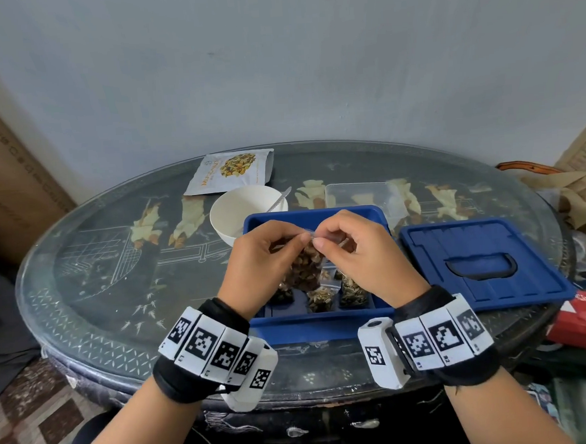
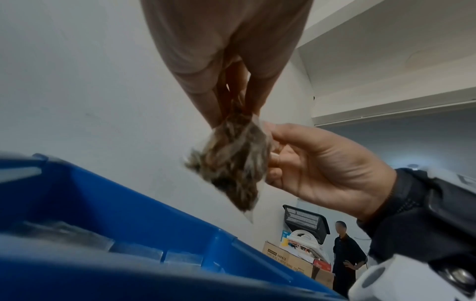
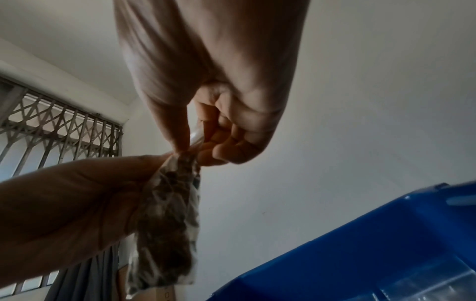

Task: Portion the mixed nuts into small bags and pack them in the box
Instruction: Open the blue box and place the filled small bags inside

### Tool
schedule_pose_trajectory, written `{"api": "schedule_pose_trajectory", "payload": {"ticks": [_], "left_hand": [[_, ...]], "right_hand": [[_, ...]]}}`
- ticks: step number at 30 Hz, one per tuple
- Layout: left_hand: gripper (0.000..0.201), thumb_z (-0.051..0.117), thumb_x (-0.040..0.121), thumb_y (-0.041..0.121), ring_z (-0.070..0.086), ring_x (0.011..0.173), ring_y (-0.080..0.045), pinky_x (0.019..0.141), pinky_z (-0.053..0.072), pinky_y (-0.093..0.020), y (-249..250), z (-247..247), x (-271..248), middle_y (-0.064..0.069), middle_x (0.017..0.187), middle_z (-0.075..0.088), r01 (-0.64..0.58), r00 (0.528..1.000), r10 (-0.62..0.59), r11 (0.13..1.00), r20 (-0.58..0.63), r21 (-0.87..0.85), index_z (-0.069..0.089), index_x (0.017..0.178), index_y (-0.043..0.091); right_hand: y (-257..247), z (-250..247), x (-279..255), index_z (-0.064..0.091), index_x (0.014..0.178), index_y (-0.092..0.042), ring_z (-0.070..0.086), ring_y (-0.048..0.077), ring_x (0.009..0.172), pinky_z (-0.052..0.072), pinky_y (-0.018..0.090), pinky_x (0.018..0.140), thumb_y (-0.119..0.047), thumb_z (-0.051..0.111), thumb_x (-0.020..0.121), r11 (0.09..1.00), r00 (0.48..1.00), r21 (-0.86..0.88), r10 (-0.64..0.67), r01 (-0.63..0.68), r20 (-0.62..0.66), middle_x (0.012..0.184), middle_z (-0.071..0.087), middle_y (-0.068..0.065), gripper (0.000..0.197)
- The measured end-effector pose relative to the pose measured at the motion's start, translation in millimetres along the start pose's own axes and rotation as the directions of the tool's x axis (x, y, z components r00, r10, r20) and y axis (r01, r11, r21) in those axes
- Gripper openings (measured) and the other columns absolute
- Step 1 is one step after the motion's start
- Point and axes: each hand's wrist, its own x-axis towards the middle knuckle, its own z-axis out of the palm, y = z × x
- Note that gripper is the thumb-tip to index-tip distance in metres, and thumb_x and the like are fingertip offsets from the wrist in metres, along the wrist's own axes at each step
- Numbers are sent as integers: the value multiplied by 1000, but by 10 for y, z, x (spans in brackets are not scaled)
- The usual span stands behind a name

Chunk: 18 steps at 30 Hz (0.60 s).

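The head view looks steeply down on the dark oval glass-covered tabletop [image 1: 92,268]. Both wrist views look up from close beneath, sharing the open blue plastic box [image 1: 320,325], somewhat blurred.

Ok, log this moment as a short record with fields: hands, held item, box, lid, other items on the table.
left hand: pinches the top edge of the small bag
right hand: pinches the same top edge
small bag: clear, filled with mixed nuts, held above the box
blue box: open, several filled bags inside
filled bags: lying in the box, near its front wall
lid: off, flat on the table right of the box
bowl: white, behind the box
nut pouch: lying behind the bowl
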Motion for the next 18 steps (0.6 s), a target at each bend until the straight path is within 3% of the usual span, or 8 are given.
{"api": "schedule_pose_trajectory", "payload": {"ticks": [4,6,11,15,18], "left_hand": [[14,64,84,17,66,87,-3,80,50,-17,16,-84,-1,8,92,70,28,995,-24,999,93,-40,66,96,24],[15,64,84,15,64,83,2,77,48,-12,18,-111,-7,13,88,68,-4,997,4,1000,82,3,62,90,29],[12,65,84,13,60,77,3,73,47,-11,14,-115,-48,16,80,64,-135,990,131,986,49,96,62,82,25],[11,58,82,19,60,76,0,73,49,-15,7,-61,-77,18,78,61,-142,990,141,986,23,86,59,79,29],[9,62,84,16,60,77,-1,74,48,-15,9,-47,-76,16,80,63,-114,993,113,990,18,77,62,81,24]], "right_hand": [[-10,-48,2,65,85,-8,55,7,79,44,13,72,-4,61,86,999,999,-32,-38,39,7,82,59,-3,5],[-14,-61,-5,64,85,-10,55,6,79,44,15,72,-4,61,86,999,999,-28,-47,47,8,82,59,-5,7],[-12,-41,-31,64,84,-9,55,7,79,47,19,71,-4,60,87,996,997,-47,-79,79,14,81,59,-6,7],[6,-19,-42,62,85,-8,53,6,79,45,14,72,-6,57,87,993,994,-60,-103,105,28,81,57,-7,6],[1,-16,-44,59,86,-13,52,1,80,40,9,72,-9,55,86,994,994,-43,-99,101,39,82,53,-12,6]]}}
